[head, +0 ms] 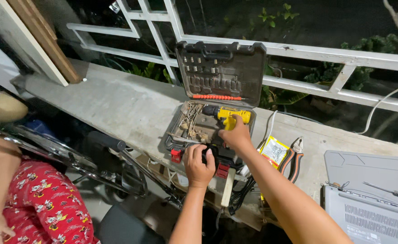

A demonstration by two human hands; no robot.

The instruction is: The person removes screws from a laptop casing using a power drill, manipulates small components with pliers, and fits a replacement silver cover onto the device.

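Observation:
An open grey tool case (pixel 180 122) rests on a concrete ledge (pixel 126 106), its lid standing upright with drill bits and an orange screwdriver (pixel 217 97) clipped inside. A yellow and black cordless drill (pixel 226 115) lies in the case's tray. My right hand (pixel 236 134) grips the drill's yellow handle. My left hand (pixel 199 165) presses on the front edge of the case, between its two red latches (pixel 176 155). Loose screws and nails (pixel 190 119) fill the left part of the tray.
Orange-handled pliers (pixel 294 158) and a yellow packet (pixel 275 151) lie right of the case. A grey laptop (pixel 370 199) with its bottom cover off sits at the far right. A white railing (pixel 298 49) runs behind the ledge. Another person in red patterned trousers (pixel 45 208) sits lower left.

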